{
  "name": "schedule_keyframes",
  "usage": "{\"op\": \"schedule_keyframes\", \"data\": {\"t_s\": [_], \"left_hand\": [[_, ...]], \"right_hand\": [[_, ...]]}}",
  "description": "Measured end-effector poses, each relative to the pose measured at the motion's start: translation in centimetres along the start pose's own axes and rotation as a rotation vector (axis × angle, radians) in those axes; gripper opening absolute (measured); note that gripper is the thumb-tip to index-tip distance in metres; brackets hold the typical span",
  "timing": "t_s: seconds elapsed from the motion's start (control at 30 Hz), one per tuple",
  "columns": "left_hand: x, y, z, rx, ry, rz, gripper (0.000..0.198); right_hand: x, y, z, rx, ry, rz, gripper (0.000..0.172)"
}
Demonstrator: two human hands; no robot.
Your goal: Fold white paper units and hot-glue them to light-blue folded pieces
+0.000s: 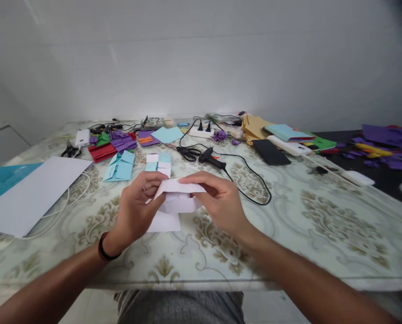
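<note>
Both my hands hold a piece of white folded paper [177, 198] just above the patterned table [288, 216], near its front edge. My left hand [138, 204] pinches the paper's left side, fingers closed, a black band on the wrist. My right hand [217, 198] grips the right side, with its fingers laid along the top fold. Part of the sheet hangs down to the table between my hands. Just beyond lie a small white and light-blue folded piece [158, 164] and a light-blue folded paper [120, 165].
A large white sheet [32, 193] and a blue sheet [3, 180] lie at the left. Farther back are scissors [188, 153], a black glue gun [212, 158] with its cord, a power strip [202, 132], a phone [271, 151], and several coloured paper scraps.
</note>
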State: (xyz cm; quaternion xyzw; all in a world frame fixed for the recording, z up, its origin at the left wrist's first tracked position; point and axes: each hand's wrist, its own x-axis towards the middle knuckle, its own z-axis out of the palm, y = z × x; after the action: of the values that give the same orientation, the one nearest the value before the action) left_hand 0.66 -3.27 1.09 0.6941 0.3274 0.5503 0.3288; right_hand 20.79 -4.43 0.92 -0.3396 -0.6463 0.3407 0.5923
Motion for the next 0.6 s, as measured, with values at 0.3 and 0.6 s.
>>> {"op": "schedule_keyframes", "data": {"t_s": [0.3, 0.6], "left_hand": [[0.8, -0.3, -1.1, 0.118, -0.063, 0.166, 0.025], [1.4, 1.0, -2.2, 0.08, -0.382, 0.134, 0.03]], "right_hand": [[0.3, -0.8, -0.9, -0.03, -0.199, -0.019, 0.019], [0.7, 0.1, -0.5, -0.045, -0.006, 0.139, 0.018]]}}
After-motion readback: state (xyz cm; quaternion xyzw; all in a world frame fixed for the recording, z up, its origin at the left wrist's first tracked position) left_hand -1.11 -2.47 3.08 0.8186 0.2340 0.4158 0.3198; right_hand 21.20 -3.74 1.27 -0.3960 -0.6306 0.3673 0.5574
